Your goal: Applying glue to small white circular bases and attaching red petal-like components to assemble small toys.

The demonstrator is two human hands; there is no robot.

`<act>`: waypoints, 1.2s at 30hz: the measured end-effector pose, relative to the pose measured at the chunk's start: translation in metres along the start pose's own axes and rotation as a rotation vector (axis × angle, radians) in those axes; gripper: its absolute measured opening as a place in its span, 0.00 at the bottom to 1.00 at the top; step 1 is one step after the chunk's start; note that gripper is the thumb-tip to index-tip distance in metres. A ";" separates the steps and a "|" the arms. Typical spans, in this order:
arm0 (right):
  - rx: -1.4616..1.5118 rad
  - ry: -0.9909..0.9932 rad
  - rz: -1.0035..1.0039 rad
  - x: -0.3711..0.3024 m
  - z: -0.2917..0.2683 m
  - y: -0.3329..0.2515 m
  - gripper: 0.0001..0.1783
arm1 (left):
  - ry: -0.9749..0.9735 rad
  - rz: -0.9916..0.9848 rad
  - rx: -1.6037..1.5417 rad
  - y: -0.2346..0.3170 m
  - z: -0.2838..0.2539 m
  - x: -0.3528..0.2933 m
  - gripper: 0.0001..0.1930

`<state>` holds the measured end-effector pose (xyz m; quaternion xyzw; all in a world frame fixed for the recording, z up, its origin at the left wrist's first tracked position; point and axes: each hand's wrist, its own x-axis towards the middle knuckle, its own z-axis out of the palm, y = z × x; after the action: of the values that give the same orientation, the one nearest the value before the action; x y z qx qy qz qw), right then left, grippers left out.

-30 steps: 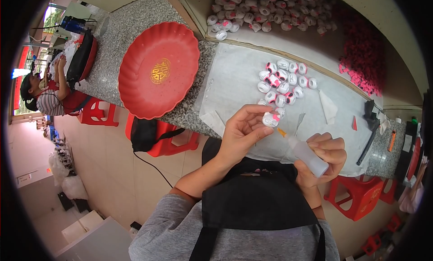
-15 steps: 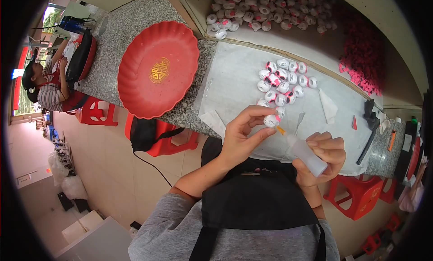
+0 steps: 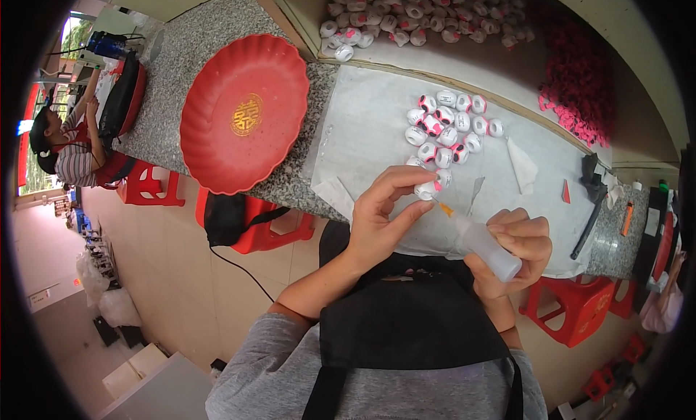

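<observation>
Pinching a small white-and-pink piece (image 3: 426,191), the left hand (image 3: 383,217) has its thumb and fingertips drawn narrow, and there it is, held up above the surface (image 3: 174,72) with the palm off to its left! Over to the right hand (image 3: 516,249), and it's wrapped around a translucent squeeze bottle (image 3: 489,252), fingers curled over the far side, thumb down near the base.

Now look at that line-up, because everything hangs on it. The bottle lies on a slant, long axis running from its base at lower right to its orange tip (image 3: 446,210) at upper left, and that tip points straight at the piece! Just beside it, a sliver of space at most; whether the fine end is touching, I cannot tell from up here. The left hand is the nearer one to the piece, naturally, since it has it; the right hand sits further back, with the bottle bridging between the two.

Just beyond the fingers, a cluster of similar pieces (image 3: 447,126) sits on a pale sheet (image 3: 362,130), a torn paper scrap (image 3: 521,167) to its right. Out left, a big red tray (image 3: 210,137) with a scalloped rim; up top, a heap of white pieces (image 3: 435,14), and a dark pink pile (image 3: 576,115) at its right!
</observation>
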<state>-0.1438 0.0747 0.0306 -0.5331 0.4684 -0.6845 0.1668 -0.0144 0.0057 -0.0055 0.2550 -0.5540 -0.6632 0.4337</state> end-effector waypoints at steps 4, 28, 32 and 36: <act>0.034 0.045 0.015 0.003 -0.005 0.005 0.20 | 0.046 -0.051 -0.074 0.003 -0.002 0.001 0.17; -1.322 -0.305 0.063 0.130 -0.112 0.136 0.18 | 0.239 -0.073 -0.277 0.012 -0.028 0.006 0.17; -1.089 -0.193 0.294 0.123 -0.088 0.095 0.08 | 0.200 -0.106 -0.339 0.013 -0.029 0.005 0.17; -0.452 -0.211 0.353 0.082 -0.041 0.041 0.06 | 0.196 -0.118 -0.414 0.010 -0.032 0.003 0.17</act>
<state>-0.2219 0.0129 0.0446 -0.5354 0.6744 -0.4641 0.2079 0.0133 -0.0139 -0.0035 0.2557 -0.3458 -0.7589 0.4889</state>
